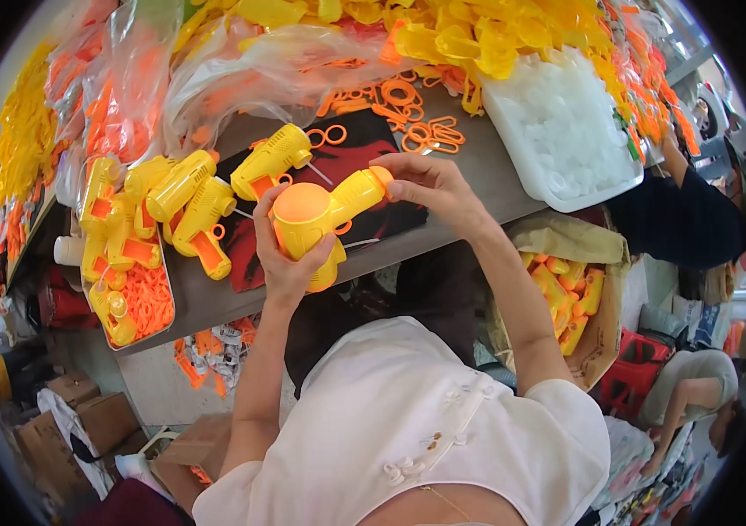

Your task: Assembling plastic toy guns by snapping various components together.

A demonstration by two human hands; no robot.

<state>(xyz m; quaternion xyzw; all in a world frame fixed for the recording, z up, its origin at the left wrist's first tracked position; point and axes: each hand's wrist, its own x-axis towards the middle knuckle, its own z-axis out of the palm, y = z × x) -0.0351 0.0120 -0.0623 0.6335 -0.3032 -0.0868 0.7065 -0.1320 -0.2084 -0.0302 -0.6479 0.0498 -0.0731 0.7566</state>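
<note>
A yellow toy gun (354, 196) with a round orange cap on its body is in my left hand (281, 273), fingers wrapped round it from the left and below. Its barrel points to the right. My right hand (436, 191) pinches the orange ring (381, 175) at the barrel's end between thumb and fingers. Just beyond my left hand, another yellow toy gun (273, 160) lies on the dark table (469, 180). Several more yellow toy guns (200, 215) are piled to the left.
Small orange parts fill a tray (146, 302) at left. Orange rings and loops (399, 96) lie further back, before heaped yellow pieces (487, 39). A white tub (557, 123) of translucent parts stands at right. Below it is a lined box (605, 298) of toy guns. Other people sit at right.
</note>
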